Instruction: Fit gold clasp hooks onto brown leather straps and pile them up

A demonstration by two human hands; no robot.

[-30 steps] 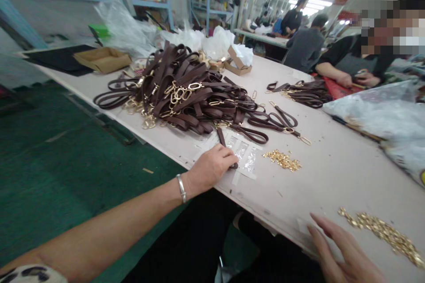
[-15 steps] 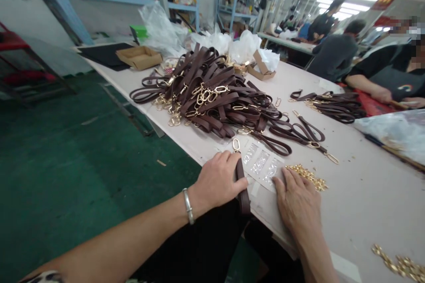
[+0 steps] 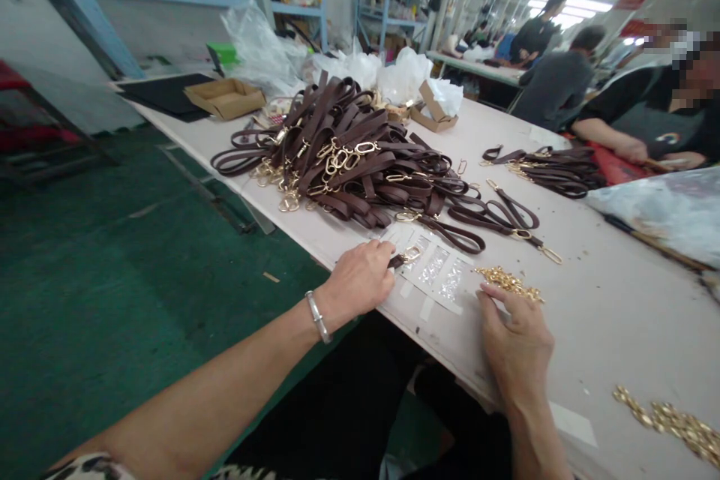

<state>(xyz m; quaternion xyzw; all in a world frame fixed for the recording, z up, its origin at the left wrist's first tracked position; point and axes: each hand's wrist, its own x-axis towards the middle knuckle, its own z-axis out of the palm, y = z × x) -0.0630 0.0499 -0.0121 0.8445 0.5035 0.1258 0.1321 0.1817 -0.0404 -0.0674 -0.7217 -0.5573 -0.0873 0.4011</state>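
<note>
— Your left hand [image 3: 360, 281] is keeping its fingers curled shut on the end of a brown strap [image 3: 397, 261]. Its gold clasp [image 3: 412, 253] is lying just past your fingertips, on the clear packets [image 3: 442, 275] taped to the counter [image 3: 590, 300].

— Your right hand [image 3: 517, 345] is resting beside those packets, fingertips touching the small heap of gold fittings [image 3: 509, 281]. I cannot tell whether they are pinching a piece or lying apart.

— The big pile of straps [image 3: 349, 157] is crowding in right behind your left hand, and loose straps [image 3: 495, 214] are trailing toward the fittings. A co-worker [image 3: 646, 116] is working across the counter by a second bundle [image 3: 554, 169], well apart from you.

— Half a second ago the strap was running under your palm and hanging over the counter edge. Now only its clasp end is showing. Your right hand was lying flat on the packets and is now sitting off them, nearer the fittings.
</note>
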